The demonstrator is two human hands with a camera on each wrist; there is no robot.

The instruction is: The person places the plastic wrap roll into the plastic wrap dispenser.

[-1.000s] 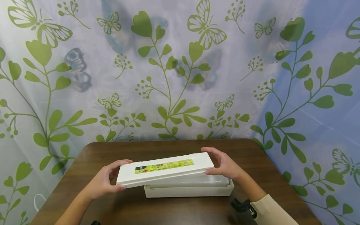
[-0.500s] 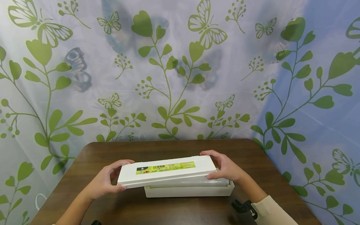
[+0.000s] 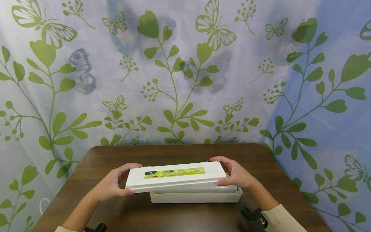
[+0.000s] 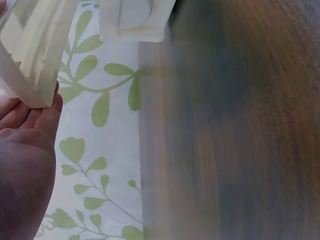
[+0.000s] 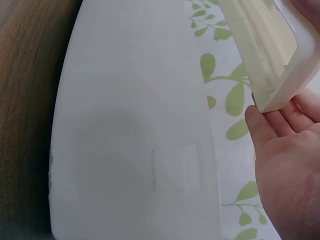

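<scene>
A long white lid [image 3: 176,183] with a yellow-green printed label [image 3: 185,171] is held at both ends over a white cling film box [image 3: 195,198]. My left hand [image 3: 111,183] grips its left end, thumb at the front edge and fingers behind. At the right end my right hand [image 3: 237,174] holds it the same way. The lid is offset to the left of the box and overlaps the film roll [image 3: 208,188] inside. Its hollow underside [image 4: 35,57] shows in the left wrist view. The box's white wall [image 5: 120,90] fills much of the right wrist view.
The box stands on a dark brown wooden table [image 3: 174,219]. Behind the table hangs a pale curtain [image 3: 185,74] with green leaves and butterflies. A black camera mount [image 3: 253,214] sits at the right wrist, near a cream sleeve [image 3: 284,220].
Both hands have carried the lid a little to the right, and its right end has come down closer to the box. The box has stayed in place on the table.
</scene>
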